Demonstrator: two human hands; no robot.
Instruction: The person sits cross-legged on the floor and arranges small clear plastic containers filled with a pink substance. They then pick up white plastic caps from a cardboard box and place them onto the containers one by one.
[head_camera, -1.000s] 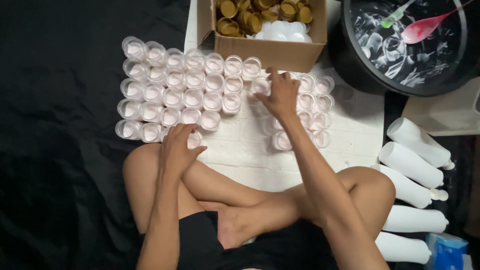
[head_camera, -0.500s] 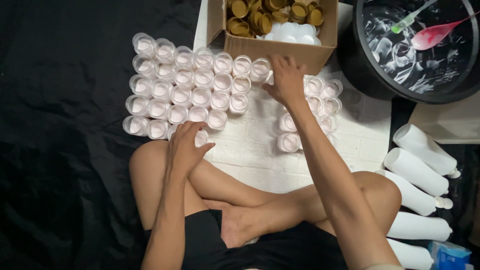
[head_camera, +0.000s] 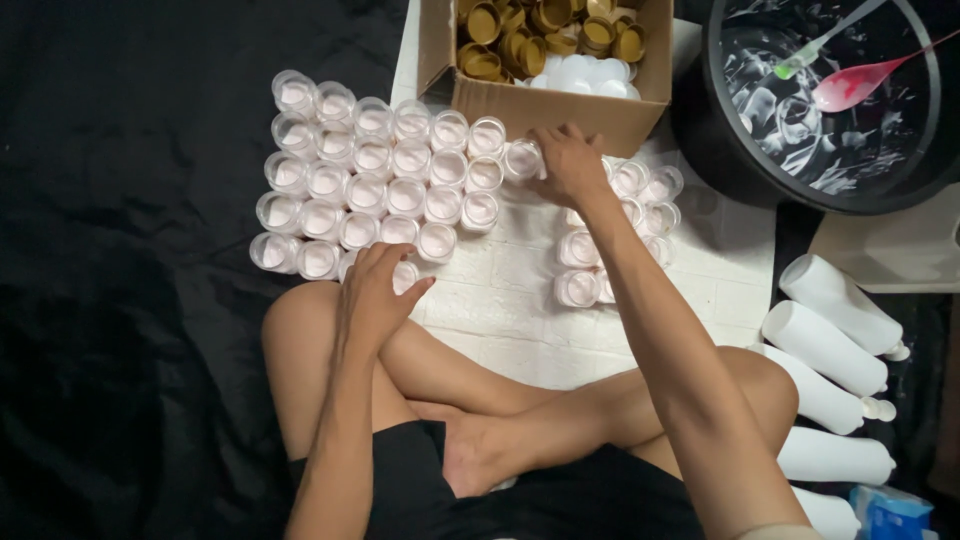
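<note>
Several small clear jars filled with pale cream (head_camera: 372, 180) stand in rows on a white brick-patterned mat (head_camera: 510, 320). My right hand (head_camera: 566, 165) is closed around one jar (head_camera: 522, 158) at the right end of the back row, just in front of a cardboard box (head_camera: 545, 110). A second cluster of jars (head_camera: 640, 190) stands to the right of that hand. My left hand (head_camera: 375, 295) rests with its fingers over a jar (head_camera: 405, 275) at the near edge of the left cluster, above my left knee.
The cardboard box holds gold lids (head_camera: 520, 25) and white inserts (head_camera: 585, 75). A black tub (head_camera: 830, 100) with white cream, a pink spatula (head_camera: 860, 80) and a green-tipped tool stands at the back right. Several white bottles (head_camera: 830, 320) lie on the right. Black cloth (head_camera: 130, 300) covers the left.
My right hand has moved left from the right-hand cluster to the end of the back row with a jar. My left hand has stayed on the near jar.
</note>
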